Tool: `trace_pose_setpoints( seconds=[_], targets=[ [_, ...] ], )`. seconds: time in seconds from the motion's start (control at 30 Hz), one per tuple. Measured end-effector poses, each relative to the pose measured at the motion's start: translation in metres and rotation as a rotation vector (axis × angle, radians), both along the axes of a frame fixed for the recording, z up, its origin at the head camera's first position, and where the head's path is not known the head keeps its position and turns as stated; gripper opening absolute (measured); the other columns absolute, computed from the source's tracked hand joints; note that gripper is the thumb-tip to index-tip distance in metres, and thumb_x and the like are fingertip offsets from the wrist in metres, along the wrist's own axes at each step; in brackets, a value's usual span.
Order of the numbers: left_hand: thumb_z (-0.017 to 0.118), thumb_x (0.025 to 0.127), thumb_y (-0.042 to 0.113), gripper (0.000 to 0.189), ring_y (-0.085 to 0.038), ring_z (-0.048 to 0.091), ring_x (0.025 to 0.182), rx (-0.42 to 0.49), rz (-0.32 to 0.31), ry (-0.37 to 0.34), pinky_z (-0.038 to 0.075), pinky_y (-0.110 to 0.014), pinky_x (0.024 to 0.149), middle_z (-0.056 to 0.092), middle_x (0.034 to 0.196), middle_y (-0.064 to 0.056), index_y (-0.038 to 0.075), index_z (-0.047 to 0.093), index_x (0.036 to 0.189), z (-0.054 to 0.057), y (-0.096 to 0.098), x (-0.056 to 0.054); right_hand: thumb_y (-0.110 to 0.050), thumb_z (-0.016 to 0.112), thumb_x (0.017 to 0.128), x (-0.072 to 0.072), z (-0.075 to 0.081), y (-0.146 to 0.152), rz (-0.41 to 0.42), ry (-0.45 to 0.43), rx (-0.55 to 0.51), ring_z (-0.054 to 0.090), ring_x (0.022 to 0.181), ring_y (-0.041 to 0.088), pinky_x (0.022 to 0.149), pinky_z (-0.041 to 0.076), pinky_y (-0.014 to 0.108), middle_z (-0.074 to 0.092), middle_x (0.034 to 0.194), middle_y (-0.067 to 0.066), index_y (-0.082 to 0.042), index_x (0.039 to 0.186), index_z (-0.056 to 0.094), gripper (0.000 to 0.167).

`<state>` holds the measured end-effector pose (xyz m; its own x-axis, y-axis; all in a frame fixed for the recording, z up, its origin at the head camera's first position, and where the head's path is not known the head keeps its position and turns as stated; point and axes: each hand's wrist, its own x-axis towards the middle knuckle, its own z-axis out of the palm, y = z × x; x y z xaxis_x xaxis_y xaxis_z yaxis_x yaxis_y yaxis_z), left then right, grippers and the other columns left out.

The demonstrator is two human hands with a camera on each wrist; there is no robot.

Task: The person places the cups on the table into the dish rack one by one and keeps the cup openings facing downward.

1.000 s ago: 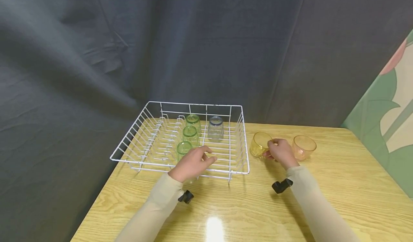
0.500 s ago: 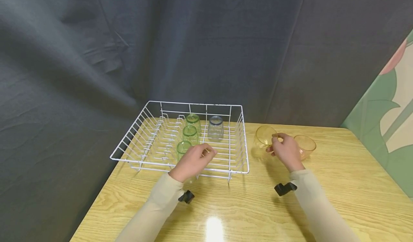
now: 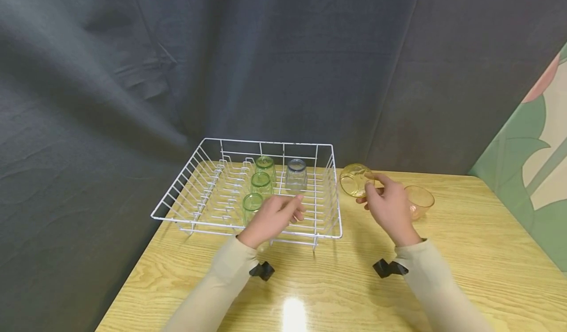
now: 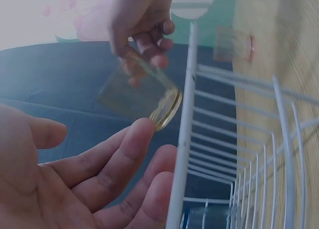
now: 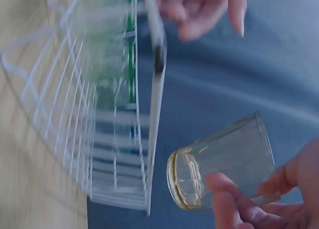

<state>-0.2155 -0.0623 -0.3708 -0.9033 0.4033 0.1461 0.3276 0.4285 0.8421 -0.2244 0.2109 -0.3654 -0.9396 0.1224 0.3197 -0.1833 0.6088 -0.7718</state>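
Observation:
My right hand [image 3: 390, 209] pinches a yellow glass tumbler [image 3: 354, 180] by its rim, lifted off the table just right of the rack. In the right wrist view the tumbler [image 5: 224, 162] is tipped on its side, its thick base towards the rack. My left hand [image 3: 271, 218] hovers over the front of the white wire dish rack [image 3: 186, 222], fingers loosely bent and holding nothing. In the left wrist view its fingertips overlap the tumbler's base [image 4: 167, 109]. Close behind the right hand, a pinkish-orange glass [image 3: 419, 201] stands upright on the table.
Inside the rack, green glasses [image 3: 261, 184] stand upside down in a row, the nearest partly behind my left hand. A blue-grey glass [image 3: 296, 174] is upside down to their right. A dark curtain [image 3: 288, 76] hangs behind the wooden table [image 3: 336, 287].
My right hand has lifted the yellow tumbler off the table and tipped it, its base now turned towards the rack. The left hand has shifted slightly right.

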Motion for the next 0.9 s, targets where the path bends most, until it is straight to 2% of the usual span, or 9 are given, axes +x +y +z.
trace_pose_setpoints(
  seconds=[0.27, 0.4, 0.6, 0.73, 0.9],
  targets=[
    [0.036, 0.109, 0.042, 0.057, -0.029, 0.07, 0.078, 0.111, -0.06, -0.132, 0.058, -0.047, 0.071, 0.074, 0.085, -0.013, 0.003, 0.075, 0.097, 0.006, 0.013, 0.001, -0.013, 0.05, 0.1, 0.024, 0.007, -0.033, 0.142, 0.004, 0.008, 0.067, 0.058, 0.018, 0.049, 0.051, 0.027, 0.074, 0.073, 0.009, 0.001, 0.132, 0.058, 0.036],
    [0.031, 0.107, 0.051, 0.068, -0.03, 0.07, 0.077, 0.125, -0.072, -0.188, 0.058, -0.045, 0.068, 0.074, 0.08, -0.011, 0.002, 0.076, 0.092, 0.006, 0.016, -0.002, -0.011, 0.052, 0.1, 0.033, 0.008, -0.045, 0.177, 0.015, 0.02, 0.066, 0.059, 0.015, 0.051, 0.052, 0.026, 0.074, 0.075, 0.008, 0.001, 0.133, 0.058, 0.036],
    [0.026, 0.106, 0.058, 0.079, -0.022, 0.07, 0.069, 0.13, -0.06, -0.245, 0.057, -0.053, 0.07, 0.073, 0.076, -0.01, -0.002, 0.074, 0.089, 0.009, 0.015, -0.002, -0.011, 0.055, 0.099, 0.038, 0.005, -0.053, 0.197, 0.088, 0.055, 0.059, 0.053, 0.009, 0.045, 0.046, 0.026, 0.073, 0.072, 0.003, -0.005, 0.131, 0.06, 0.033],
    [0.025, 0.106, 0.059, 0.08, -0.018, 0.066, 0.065, 0.13, -0.038, -0.261, 0.056, -0.044, 0.062, 0.072, 0.076, -0.013, -0.002, 0.072, 0.084, 0.008, 0.014, -0.004, -0.013, 0.056, 0.1, 0.04, 0.002, -0.054, 0.213, 0.135, 0.113, 0.051, 0.046, 0.007, 0.042, 0.042, 0.027, 0.073, 0.074, 0.0, -0.008, 0.133, 0.059, 0.034],
    [0.029, 0.104, 0.06, 0.075, -0.029, 0.066, 0.07, 0.145, -0.01, -0.287, 0.047, -0.028, 0.051, 0.069, 0.082, -0.019, -0.001, 0.069, 0.087, 0.007, 0.013, -0.007, -0.014, 0.058, 0.099, 0.041, 0.0, -0.053, 0.237, 0.192, 0.159, 0.049, 0.046, 0.005, 0.044, 0.04, 0.026, 0.075, 0.08, 0.0, -0.012, 0.136, 0.057, 0.036]
  ],
)
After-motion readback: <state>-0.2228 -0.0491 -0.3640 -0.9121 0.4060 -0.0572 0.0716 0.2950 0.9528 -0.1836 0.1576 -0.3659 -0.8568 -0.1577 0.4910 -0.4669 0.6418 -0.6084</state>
